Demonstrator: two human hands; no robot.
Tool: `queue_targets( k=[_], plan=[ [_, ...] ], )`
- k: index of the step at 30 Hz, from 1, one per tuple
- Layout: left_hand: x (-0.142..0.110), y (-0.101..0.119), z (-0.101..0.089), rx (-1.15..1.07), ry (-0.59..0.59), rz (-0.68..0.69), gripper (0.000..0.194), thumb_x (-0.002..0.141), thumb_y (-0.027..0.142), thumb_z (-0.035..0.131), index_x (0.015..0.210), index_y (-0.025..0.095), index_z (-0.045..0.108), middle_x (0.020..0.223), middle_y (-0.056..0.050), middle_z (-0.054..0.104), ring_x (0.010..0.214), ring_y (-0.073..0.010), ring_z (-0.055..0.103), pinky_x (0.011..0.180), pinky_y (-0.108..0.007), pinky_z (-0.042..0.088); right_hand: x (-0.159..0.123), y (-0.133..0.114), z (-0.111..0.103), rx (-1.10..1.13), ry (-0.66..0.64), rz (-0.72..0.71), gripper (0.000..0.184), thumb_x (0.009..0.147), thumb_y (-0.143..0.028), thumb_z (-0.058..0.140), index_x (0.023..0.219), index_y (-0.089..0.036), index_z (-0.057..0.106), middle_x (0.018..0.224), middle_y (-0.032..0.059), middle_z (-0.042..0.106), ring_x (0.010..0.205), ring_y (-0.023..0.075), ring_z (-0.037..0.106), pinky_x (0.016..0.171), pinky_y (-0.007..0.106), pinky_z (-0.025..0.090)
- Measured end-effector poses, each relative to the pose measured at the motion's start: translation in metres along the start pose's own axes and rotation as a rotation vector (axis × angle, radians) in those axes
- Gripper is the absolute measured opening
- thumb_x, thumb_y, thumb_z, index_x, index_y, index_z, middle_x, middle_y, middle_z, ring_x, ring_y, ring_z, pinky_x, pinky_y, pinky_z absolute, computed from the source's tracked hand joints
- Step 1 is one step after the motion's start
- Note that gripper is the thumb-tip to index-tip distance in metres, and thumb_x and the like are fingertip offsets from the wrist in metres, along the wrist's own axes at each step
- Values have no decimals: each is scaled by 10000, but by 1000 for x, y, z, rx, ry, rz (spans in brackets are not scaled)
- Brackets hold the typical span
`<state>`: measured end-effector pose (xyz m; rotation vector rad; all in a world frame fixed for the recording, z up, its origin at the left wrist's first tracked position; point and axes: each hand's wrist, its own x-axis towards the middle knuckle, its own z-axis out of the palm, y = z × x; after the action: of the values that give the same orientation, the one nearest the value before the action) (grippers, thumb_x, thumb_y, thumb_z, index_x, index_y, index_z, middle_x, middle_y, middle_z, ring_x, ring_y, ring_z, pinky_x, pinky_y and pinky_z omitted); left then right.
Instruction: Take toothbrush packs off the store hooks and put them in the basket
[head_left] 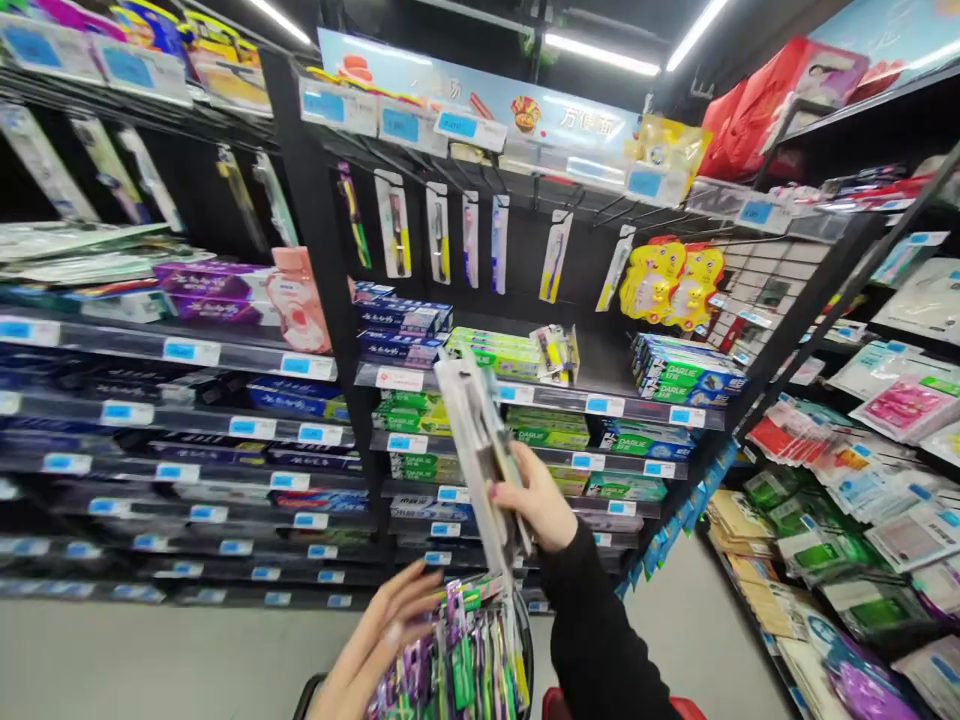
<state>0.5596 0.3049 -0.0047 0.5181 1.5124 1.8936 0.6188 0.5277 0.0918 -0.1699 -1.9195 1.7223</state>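
My right hand (pixel 538 500), in a black sleeve, grips a small stack of flat toothbrush packs (pixel 480 450) and holds them up edge-on in front of the shelves. My left hand (pixel 382 635) reaches in from below with fingers apart, touching a bundle of purple and green toothbrush packs (pixel 457 650) standing in a basket (pixel 525 640) at the bottom. Straight ahead, packaged toothbrushes (pixel 439 235) hang on hooks over shelves of toothpaste boxes (pixel 540 425).
Dark shop shelving (pixel 187 350) with blue price tags runs along the left and centre. A rack of packets (pixel 862 480) lines the right side. Yellow cartoon packs (pixel 671 280) hang at upper right. Grey floor (pixel 150 660) shows below, and a red object sits beside the basket.
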Motion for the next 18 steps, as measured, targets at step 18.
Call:
queue_targets(
  k=[18],
  plan=[
    [-39,-8,60,-595,295,214,608,699,452,596,1254,212,533,1164,-69,664,1121,-297,593,966,-416,464,-117,39,87,-424,-61,69,654,733,-388,639,1319,-216,406,1299,124,535,1197,294,518,1024,482,411]
  ],
)
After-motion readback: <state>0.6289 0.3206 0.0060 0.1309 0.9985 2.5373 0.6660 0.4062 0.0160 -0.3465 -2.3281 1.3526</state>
